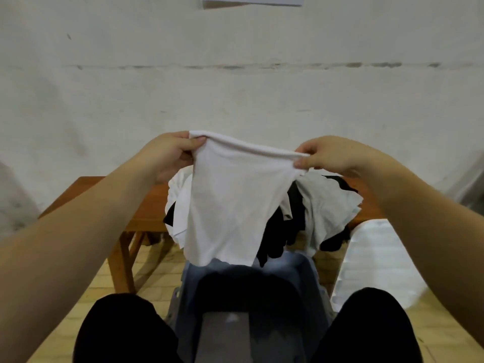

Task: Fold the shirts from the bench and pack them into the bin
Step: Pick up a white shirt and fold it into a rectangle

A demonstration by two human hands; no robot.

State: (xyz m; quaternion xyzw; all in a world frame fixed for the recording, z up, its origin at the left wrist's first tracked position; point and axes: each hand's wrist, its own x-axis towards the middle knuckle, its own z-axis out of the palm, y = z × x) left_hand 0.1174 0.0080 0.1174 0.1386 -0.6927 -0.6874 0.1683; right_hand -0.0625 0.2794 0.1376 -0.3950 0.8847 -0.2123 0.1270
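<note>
I hold a white shirt up in the air in front of me, its folded top edge stretched between both hands. My left hand pinches the left corner and my right hand pinches the right corner. The shirt hangs down over the far rim of a grey-blue bin that stands between my knees. Dark and grey folded cloth lies inside the bin. Behind the shirt, a heap of white, grey and black shirts lies on a brown wooden bench.
A pale plastered wall stands close behind the bench. A white ribbed object sits on the floor at the right, beside the bin. The floor is light tile. My legs in black trousers flank the bin.
</note>
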